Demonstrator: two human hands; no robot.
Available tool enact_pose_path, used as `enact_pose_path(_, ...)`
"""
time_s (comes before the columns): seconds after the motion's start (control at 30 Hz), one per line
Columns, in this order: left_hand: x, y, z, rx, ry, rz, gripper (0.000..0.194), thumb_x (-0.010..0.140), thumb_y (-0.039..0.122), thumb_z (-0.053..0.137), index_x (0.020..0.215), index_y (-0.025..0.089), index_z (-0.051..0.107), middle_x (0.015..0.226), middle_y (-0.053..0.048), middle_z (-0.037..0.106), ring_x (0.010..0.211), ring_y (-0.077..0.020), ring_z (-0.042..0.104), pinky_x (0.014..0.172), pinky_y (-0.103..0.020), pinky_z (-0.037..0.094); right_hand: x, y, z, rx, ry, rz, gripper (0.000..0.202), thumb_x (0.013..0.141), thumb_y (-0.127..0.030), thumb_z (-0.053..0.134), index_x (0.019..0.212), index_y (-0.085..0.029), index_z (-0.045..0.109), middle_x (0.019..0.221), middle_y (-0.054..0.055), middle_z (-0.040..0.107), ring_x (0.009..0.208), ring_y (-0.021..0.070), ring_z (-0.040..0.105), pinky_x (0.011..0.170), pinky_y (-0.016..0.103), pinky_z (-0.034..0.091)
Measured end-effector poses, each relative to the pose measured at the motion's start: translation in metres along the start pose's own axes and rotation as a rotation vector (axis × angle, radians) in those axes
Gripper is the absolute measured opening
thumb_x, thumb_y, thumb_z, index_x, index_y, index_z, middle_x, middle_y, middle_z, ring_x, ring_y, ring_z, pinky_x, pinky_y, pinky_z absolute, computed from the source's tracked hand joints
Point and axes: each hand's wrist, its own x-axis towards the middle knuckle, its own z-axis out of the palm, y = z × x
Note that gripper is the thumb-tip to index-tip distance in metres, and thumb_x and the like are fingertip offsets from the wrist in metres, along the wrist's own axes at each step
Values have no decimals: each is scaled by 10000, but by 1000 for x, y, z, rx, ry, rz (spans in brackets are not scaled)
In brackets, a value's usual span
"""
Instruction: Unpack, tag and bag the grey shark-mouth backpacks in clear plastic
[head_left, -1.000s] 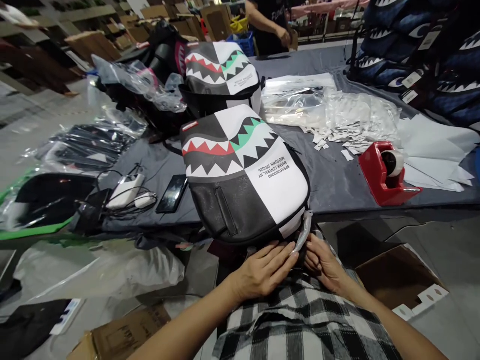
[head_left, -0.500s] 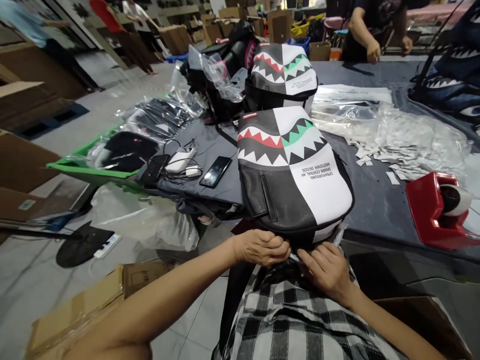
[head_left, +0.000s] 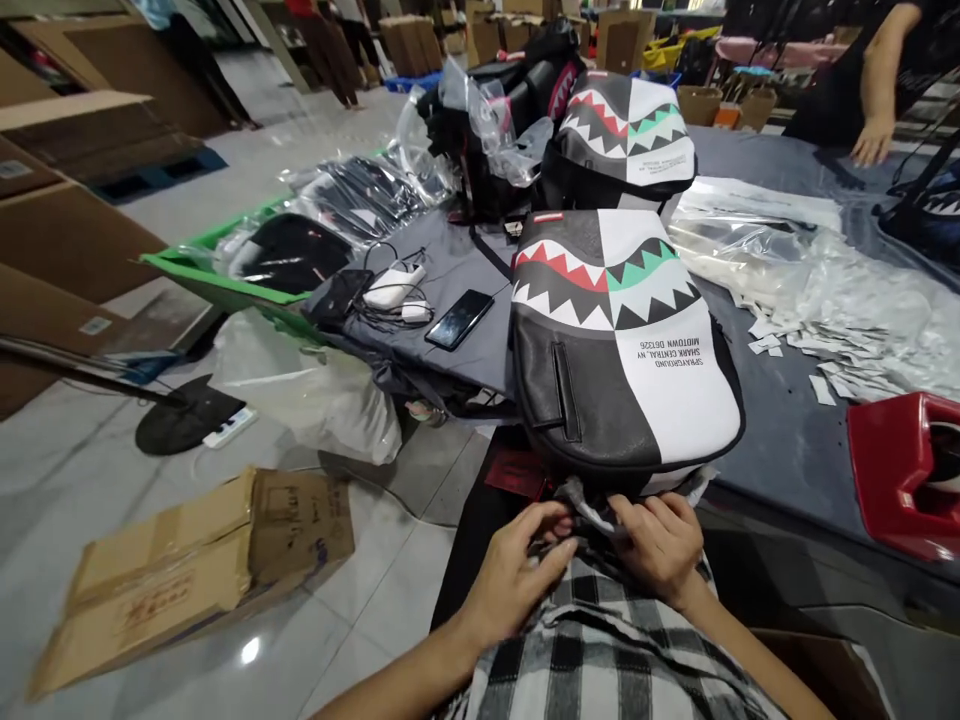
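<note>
A black, white and grey backpack point(head_left: 630, 350) with a shark-mouth print lies at the table's edge, its lettering upside down to me. At its near end a whitish, crinkled strip point(head_left: 589, 510) sticks out. My right hand point(head_left: 660, 540) is closed, pinching this strip by its right end. Left of the strip is my left hand point(head_left: 525, 565), thumb and fingers apart, with nothing visible between them. A dark red tag point(head_left: 516, 473) hangs by the backpack's near left corner.
Behind stands a matching backpack point(head_left: 622, 130). A phone point(head_left: 459, 320) and white chargers point(head_left: 394, 288) lie left. A green crate point(head_left: 225, 285) holds plastic-wrapped goods. Right are paper slips point(head_left: 855, 365), plastic bags point(head_left: 885, 290) and a red tape dispenser point(head_left: 900, 480). A carton point(head_left: 165, 570) sits on the floor; a co-worker's hand point(head_left: 874, 140) is far right.
My left hand has loosened from a closed grip and drawn back toward me. The right hand stays at the strip. The view has swung, shifting the scene sideways.
</note>
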Motion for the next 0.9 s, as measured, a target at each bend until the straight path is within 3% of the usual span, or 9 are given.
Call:
enact_pose_path(0.1, 18, 14, 16, -423, -97, -367, 399, 849, 494, 656, 1034, 140, 664, 933, -66, 716, 803, -179, 656, 743, -288, 527, -2, -1, 1, 25, -41, -35, 340, 949, -143, 516, 1284, -145, 575, 629, -11, 632, 571, 147, 517, 670, 339, 364)
enact_pose_path(0.33, 47, 17, 45, -1081, 207, -725, 161, 557, 184, 739, 644, 158, 606, 590, 30, 596, 575, -112, 561, 630, -242, 488, -2, 1, -25, 128, -69, -69, 410, 908, -136, 535, 1315, -170, 572, 855, 41, 716, 795, 194, 652, 877, 396, 476)
enact_pose_path(0.4, 46, 9, 44, -1316, 194, -801, 153, 578, 180, 685, 553, 184, 534, 498, 47, 515, 559, -118, 573, 710, -276, 536, -12, 12, -43, 224, -33, 62, 422, 867, -168, 603, 1287, -214, 589, 1044, 82, 718, 987, 244, 663, 962, 451, 490)
enact_pose_path(0.47, 44, -1, 41, -1426, 152, -783, 175, 594, 184, 660, 524, 202, 500, 483, 42, 507, 617, -145, 630, 848, -339, 552, -26, 31, -57, 262, 46, 378, 358, 870, -239, 625, 1228, -235, 619, 1112, 101, 694, 1056, 278, 649, 950, 474, 520)
enact_pose_path(0.57, 37, -13, 28, -1238, 8, -662, 145, 612, 266, 716, 581, 204, 589, 558, 11, 604, 739, -208, 689, 953, -402, 522, -39, 69, -58, 354, 168, 978, 355, 862, -452, 644, 1140, -230, 641, 1138, 107, 682, 1059, 291, 655, 918, 474, 553)
enact_pose_path(0.67, 25, -17, -3, -771, -180, -498, 361, 736, 540, 703, 690, 183, 718, 680, -27, 687, 837, -268, 689, 941, -402, 510, -31, 102, -44, 657, 223, 1317, 520, 749, -616, 689, 1070, -208, 649, 1113, 119, 702, 998, 290, 692, 881, 462, 578)
enact_pose_path(0.73, 20, -12, -32, -421, -155, -428, 523, 783, 667, 616, 657, 174, 739, 681, -43, 698, 803, -279, 679, 864, -386, 523, -17, 115, -36, 835, 195, 1394, 505, 719, -629, 686, 973, -192, 677, 1005, 124, 727, 923, 289, 711, 813, 440, 594)
enact_pose_path(0.83, 36, 3, -75, -170, 69, -329, 626, 791, 743, 526, 622, 174, 725, 721, -93, 724, 755, -259, 675, 777, -359, 530, 7, 120, -28, 853, 27, 1312, 333, 651, -470, 746, 814, -182, 715, 836, 97, 738, 891, 289, 697, 753, 386, 583)
enact_pose_path(0.9, 62, 13, -91, -193, 308, -222, 506, 764, 669, 625, 901, 196, 740, 986, -98, 741, 951, -263, 677, 805, -335, 531, 19, 115, -22, 767, -73, 1249, 250, 603, -355, 768, 768, -170, 732, 768, 75, 737, 885, 284, 679, 738, 356, 567)
